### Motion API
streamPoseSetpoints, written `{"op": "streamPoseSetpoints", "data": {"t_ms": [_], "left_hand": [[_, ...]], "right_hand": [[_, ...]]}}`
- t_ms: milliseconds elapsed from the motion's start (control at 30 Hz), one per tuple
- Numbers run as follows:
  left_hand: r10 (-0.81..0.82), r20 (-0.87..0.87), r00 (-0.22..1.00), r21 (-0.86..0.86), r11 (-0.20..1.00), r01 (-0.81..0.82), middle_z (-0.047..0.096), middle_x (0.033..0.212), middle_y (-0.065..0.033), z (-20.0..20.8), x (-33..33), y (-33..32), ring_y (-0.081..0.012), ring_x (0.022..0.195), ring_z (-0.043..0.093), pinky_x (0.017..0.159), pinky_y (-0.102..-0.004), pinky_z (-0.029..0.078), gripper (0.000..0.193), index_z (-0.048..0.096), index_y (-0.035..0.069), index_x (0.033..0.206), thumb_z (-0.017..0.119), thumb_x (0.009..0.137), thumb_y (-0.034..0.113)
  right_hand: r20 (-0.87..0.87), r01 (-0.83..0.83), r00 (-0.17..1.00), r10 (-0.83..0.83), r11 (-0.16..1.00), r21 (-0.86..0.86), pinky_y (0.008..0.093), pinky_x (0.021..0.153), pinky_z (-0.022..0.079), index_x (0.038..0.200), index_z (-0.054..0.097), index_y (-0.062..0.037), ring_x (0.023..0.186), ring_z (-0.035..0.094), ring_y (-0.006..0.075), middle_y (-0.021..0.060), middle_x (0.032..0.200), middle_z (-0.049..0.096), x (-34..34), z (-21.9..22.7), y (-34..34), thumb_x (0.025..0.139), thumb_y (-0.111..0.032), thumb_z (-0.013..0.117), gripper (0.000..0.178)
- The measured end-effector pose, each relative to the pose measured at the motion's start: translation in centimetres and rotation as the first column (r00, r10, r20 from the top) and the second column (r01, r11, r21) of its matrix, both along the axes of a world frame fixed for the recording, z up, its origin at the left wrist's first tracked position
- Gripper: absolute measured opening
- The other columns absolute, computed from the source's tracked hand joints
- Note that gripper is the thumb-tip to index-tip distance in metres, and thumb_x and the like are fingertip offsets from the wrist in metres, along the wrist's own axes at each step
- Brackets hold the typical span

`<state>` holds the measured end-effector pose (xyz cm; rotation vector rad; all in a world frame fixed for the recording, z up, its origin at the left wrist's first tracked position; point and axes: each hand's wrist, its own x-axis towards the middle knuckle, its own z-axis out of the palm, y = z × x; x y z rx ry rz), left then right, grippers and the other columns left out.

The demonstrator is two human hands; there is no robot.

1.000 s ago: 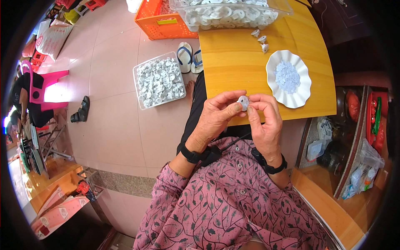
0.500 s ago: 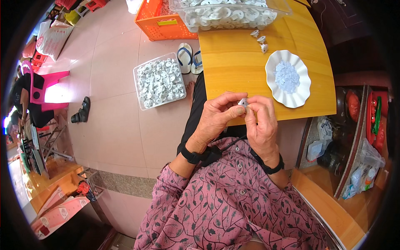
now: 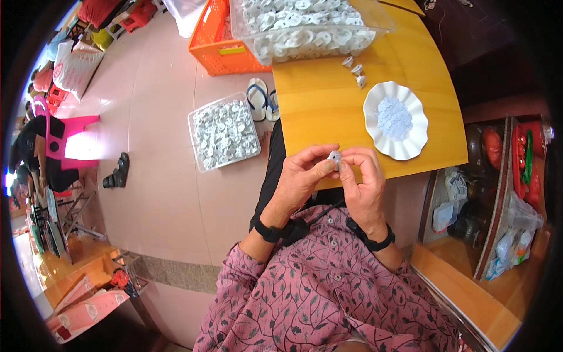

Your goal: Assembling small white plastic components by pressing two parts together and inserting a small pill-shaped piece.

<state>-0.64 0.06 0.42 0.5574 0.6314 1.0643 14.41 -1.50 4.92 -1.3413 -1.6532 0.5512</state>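
A small white round plastic part (image 3: 335,156) is pinched between my two hands, just over the near edge of the yellow table (image 3: 328,111). My left hand (image 3: 302,179) grips it between thumb and forefinger. From the other side, the thumb and fingertips of my right hand (image 3: 365,182) close on the same part. To the right stands a white scalloped plate (image 3: 416,144) with a heap of small pale-blue pieces (image 3: 394,118). Several similar white parts (image 3: 356,70) lie loose beyond the plate. What my fingertips do on the part is too small to make out.
A clear bin (image 3: 316,36) full of white parts sits at the table's far end, beside an orange crate (image 3: 208,50). On the tiled floor are another filled tub (image 3: 226,132), flip-flops (image 3: 257,100) and a black sandal (image 3: 116,171). Shelves (image 3: 498,176) stand at right; a person (image 3: 41,146) sits far left.
The view has shifted, so the table, bins and plate sit slightly lower and farther left. Both hands stay together on the white part, which appears turned a little.
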Motion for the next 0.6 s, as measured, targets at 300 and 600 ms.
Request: {"op": "streamPoseSetpoints", "data": {"t_ms": [300, 600], "left_hand": [[-0.043, -0.324, 0.945, 0.102, 0.992, 0.08, 0.069, 0.101, -0.011, 4.3, -0.8, 5.4, -0.0164, 0.083, 0.068, 0.071, -0.0275, 0.057, 0.033, 0.062, -0.007, 0.124, 0.065, 0.097, 0.012], [0.32, -0.142, 0.937, 0.308, 0.914, -0.266, 0.065, 0.101, -0.0138, 10.9, -1.1, 20.6, -0.0225, 0.084, 0.07, 0.079, -0.0293, 0.058, 0.044, 0.056, -0.016, 0.117, 0.064, 0.098, 0.023]], "right_hand": [[-0.034, 0.043, 0.998, -0.043, 0.999, -0.004, 0.0369, 0.078, 0.051, 0.095, 0.057, 0.0, 0.09, 0.063, 0.0312, 0.0152, 0.099, 0.062, 1.5, 0.0, -0.4, 0.09, -0.001, 0.065, 0.009], [-0.065, 0.07, 0.995, -0.069, 0.997, 0.012, 0.0374, 0.077, 0.05, 0.094, 0.057, 0.0003, 0.089, 0.063, 0.0318, 0.016, 0.097, 0.062, 2.4, -0.4, -1.3, 0.09, -0.001, 0.065, 0.009]]}}
